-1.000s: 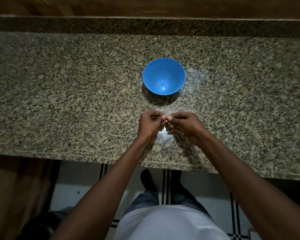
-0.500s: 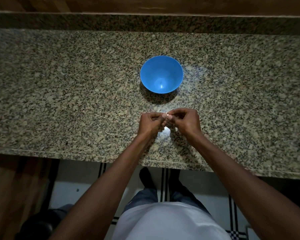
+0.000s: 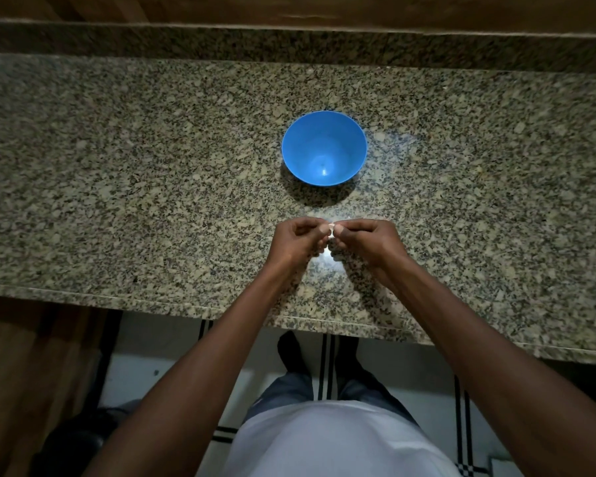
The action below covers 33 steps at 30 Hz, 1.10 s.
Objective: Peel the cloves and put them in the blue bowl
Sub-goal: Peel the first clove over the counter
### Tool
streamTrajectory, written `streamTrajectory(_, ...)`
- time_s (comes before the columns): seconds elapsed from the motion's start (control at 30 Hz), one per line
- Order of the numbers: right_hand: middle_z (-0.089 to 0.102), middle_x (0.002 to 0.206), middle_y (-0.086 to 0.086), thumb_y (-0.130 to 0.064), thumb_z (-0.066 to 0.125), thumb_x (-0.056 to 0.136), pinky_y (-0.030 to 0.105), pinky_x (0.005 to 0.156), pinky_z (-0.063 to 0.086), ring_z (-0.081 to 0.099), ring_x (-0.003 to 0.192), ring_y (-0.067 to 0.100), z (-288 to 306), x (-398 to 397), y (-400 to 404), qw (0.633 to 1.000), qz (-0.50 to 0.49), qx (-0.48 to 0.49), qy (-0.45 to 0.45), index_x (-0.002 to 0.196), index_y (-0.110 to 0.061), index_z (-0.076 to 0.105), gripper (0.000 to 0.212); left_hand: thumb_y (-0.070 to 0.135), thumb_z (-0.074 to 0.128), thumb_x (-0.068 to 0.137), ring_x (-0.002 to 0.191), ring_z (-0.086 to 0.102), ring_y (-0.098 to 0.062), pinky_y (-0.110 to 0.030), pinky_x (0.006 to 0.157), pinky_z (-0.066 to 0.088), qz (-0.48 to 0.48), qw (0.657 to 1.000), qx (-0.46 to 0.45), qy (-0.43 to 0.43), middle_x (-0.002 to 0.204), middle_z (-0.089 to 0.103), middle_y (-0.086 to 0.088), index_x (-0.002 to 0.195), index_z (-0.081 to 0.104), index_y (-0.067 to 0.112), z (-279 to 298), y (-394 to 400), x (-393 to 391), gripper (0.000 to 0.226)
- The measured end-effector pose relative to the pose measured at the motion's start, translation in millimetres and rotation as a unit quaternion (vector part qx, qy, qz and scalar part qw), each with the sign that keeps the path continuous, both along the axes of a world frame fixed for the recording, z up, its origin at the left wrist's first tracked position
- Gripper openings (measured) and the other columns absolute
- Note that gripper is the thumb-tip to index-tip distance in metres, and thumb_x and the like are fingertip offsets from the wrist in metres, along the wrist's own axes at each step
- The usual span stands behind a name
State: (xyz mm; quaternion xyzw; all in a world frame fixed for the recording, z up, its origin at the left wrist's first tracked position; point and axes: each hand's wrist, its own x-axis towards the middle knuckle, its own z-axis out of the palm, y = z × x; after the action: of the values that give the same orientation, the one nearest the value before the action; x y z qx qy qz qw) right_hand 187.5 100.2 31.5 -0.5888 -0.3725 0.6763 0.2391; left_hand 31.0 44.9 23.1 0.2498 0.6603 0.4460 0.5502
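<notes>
We are in the peeling step: our left hand [image 3: 295, 241] and right hand [image 3: 367, 239] both pinch one pale clove [image 3: 331, 231] between fingertips above the granite counter [image 3: 117, 187]. The blue bowl [image 3: 324, 148] sits at twelve o'clock from it, apparently empty. Next, we judge, comes stripping the skin, then dropping the clove in.

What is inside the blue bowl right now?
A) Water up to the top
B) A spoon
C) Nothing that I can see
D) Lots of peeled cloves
C: the blue bowl shows only its bare blue inside with a small glint of light, while the one clove in view is pinched between the left hand and the right hand, nearer the counter's front edge.
</notes>
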Motion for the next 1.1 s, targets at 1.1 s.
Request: streamTrajectory(1.1,0.081,0.095,0.0,-0.017,0.077,0.094,0.039,0.09,0.063,0.077,0.092,0.013,-13.6,7.0,-6.9,0.98,0.041,0.185,-0.063,0.104,-0.012,0.08,0.012,0.02,0.077,0.094,0.069,0.069,-0.019,-0.034,0.066,0.06,0.007,1.0,-0.002,0.017,0.08,0.076,-0.015,0.102,0.076,-0.003,-8.5,4.4,9.7,0.024)
